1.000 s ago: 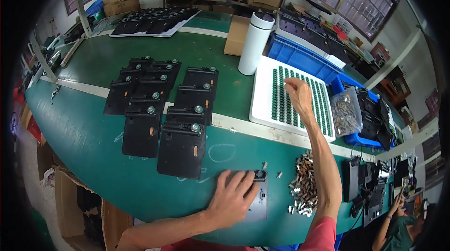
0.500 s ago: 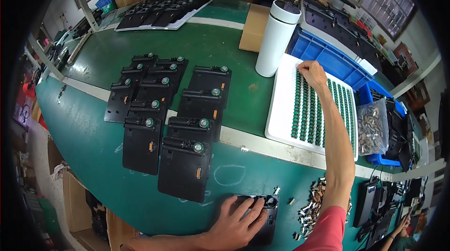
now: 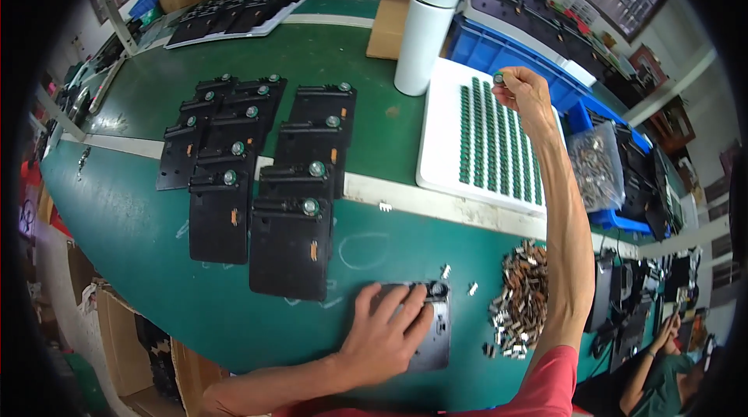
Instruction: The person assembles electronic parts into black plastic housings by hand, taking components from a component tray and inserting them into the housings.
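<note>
I am looking down on a green table (image 3: 148,222) that is filling most of the head view, a pale strip (image 3: 421,197) running across it. At the far right a blue crate (image 3: 506,51) is sitting behind a white tray (image 3: 438,133), which is carrying rows of small green parts (image 3: 489,144). Left of centre I am seeing black plates (image 3: 288,257) lying in overlapping columns, each bearing a round green-edged piece near its upper right corner. A white bottle (image 3: 423,43) is standing upright just beyond the tray's far left corner. A clear bag (image 3: 594,172) of metallic pieces is resting beside the tray's right edge, and nearer me a heap (image 3: 518,300) of small metal and brown pieces is spreading on the table.

One single plate (image 3: 436,345) is lying nearest me, left of the heap. My left hand (image 3: 387,331) is resting on it, fingers spread, covering much of its left side. My right hand (image 3: 523,94), well apart from the left, is hovering over the tray's far end, thumb and fingertips pinching one round part (image 3: 499,78). Two loose pieces (image 3: 446,270) are lying between single plate and heap, near the plate's upper corner.
</note>
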Demonstrator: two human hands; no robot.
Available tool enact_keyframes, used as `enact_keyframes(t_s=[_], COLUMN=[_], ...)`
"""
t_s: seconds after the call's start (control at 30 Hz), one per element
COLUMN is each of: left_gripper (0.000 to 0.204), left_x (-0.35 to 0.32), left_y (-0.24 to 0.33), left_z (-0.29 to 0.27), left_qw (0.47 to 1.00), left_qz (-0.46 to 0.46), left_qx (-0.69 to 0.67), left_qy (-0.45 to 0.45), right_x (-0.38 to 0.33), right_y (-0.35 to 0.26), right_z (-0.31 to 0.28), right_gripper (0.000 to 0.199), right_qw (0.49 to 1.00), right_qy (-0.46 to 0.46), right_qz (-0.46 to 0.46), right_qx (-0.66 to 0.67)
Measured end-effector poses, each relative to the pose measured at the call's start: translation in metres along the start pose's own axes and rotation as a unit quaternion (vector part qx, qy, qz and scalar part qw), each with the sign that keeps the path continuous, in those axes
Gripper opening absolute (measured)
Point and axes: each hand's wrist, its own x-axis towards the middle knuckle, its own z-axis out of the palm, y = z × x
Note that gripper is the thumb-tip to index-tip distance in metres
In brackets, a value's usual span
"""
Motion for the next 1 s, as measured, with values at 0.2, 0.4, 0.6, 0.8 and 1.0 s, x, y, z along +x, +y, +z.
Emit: enact_keyframes(t_s=[0.2, 0.4, 0.6, 0.8, 1.0], left_gripper=[0.032, 0.024, 0.026, 0.026, 0.027], left_x=[0.004, 0.002, 0.004, 0.003, 0.003], left_y=[-0.002, -0.018, -0.017, -0.02, -0.02], left_z=[-0.005, -0.008, -0.012, -0.012, -0.011], left_qw=[0.999, 0.998, 0.995, 0.995, 0.994], left_qz=[0.022, 0.023, 0.029, 0.028, 0.024], left_qx=[-0.022, -0.064, -0.093, -0.097, -0.104], left_qy=[0.014, -0.003, -0.014, -0.018, -0.015], right_x=[-0.145, -0.254, -0.285, -0.291, -0.293], right_y=[-0.049, -0.045, -0.042, -0.029, -0.021], right_z=[-0.01, 0.001, 0.005, 0.012, 0.014], right_gripper=[0.017, 0.022, 0.021, 0.028, 0.025], right_qw=[0.985, 0.949, 0.959, 0.968, 0.976], right_qy=[-0.133, -0.239, -0.244, -0.22, -0.192], right_qz=[0.106, 0.198, 0.147, 0.069, 0.083], right_qx=[0.037, 0.058, 0.007, -0.102, -0.067])
